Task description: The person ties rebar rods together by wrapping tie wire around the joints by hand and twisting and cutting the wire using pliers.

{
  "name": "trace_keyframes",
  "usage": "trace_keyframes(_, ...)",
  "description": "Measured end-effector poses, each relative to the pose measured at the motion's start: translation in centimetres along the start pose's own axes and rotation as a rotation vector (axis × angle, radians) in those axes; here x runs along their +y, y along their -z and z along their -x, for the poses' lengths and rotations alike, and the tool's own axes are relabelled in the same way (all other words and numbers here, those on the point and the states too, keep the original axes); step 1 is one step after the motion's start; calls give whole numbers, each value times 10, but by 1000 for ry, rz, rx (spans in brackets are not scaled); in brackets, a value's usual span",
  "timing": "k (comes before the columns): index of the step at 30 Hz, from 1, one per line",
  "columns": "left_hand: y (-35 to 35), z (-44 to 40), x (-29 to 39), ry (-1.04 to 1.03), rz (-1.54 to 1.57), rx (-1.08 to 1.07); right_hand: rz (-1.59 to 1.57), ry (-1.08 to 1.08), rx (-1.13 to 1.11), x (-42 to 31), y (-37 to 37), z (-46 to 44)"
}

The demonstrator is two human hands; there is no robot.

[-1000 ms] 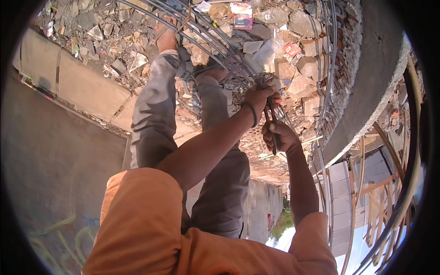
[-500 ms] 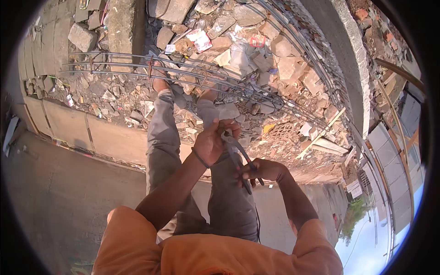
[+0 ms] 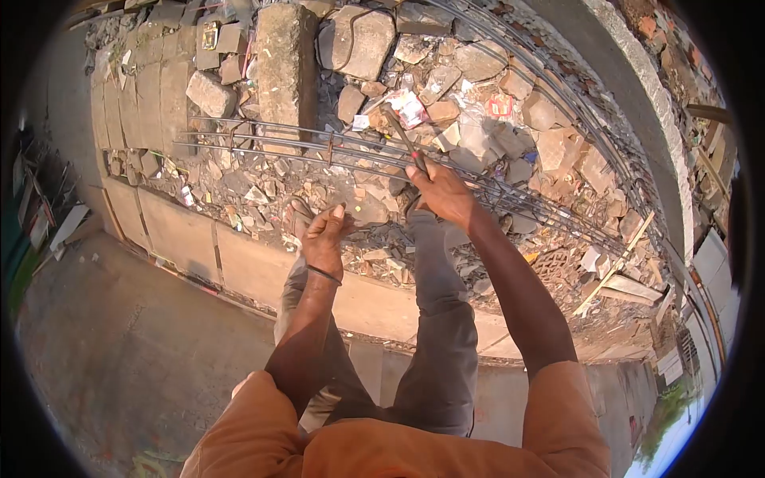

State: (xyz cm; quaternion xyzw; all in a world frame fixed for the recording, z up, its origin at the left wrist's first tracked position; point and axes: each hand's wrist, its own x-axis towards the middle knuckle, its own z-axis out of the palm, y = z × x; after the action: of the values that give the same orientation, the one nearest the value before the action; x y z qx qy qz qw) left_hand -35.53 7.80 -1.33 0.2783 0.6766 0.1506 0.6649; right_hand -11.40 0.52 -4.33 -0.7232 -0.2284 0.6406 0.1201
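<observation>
Now the right hand [image 3: 441, 191] is closing firmly around the dark metal pincers [image 3: 406, 138], which are pointing toward eleven o'clock across the steel rebar [image 3: 329, 149]. At its eight o'clock, the left hand [image 3: 324, 231] is curling nearly shut, thumb and fingers drawn together; whether it is pinching anything is unclear.

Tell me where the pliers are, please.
In the head view, the pliers are at upper centre, in the right hand, crossing over the steel bars.
</observation>
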Motion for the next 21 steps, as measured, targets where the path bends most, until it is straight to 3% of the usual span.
trace_keyframes(4,16,-24,-31,51,27,-185,254,58,258,-115,-22,-89)
trace_keyframes(7,38,-50,-37,84,115,-247,262,109,444,-190,-51,-154)
trace_keyframes(10,66,-82,1,90,190,-245,195,116,679,-240,-84,-214)
trace_keyframes(13,96,-107,37,109,325,-179,430,139,950,-238,-113,-271)
trace_keyframes(16,124,-121,57,147,417,-131,622,195,759,-238,-92,-249)
trace_keyframes(18,134,-134,57,176,494,-153,290,320,487,-240,-98,-187)
trace_keyframes(20,138,-138,60,166,506,-158,-72,257,134,-231,-123,-130)
trace_keyframes(21,139,-140,60,158,518,-174,-70,173,66,-231,-135,-106)
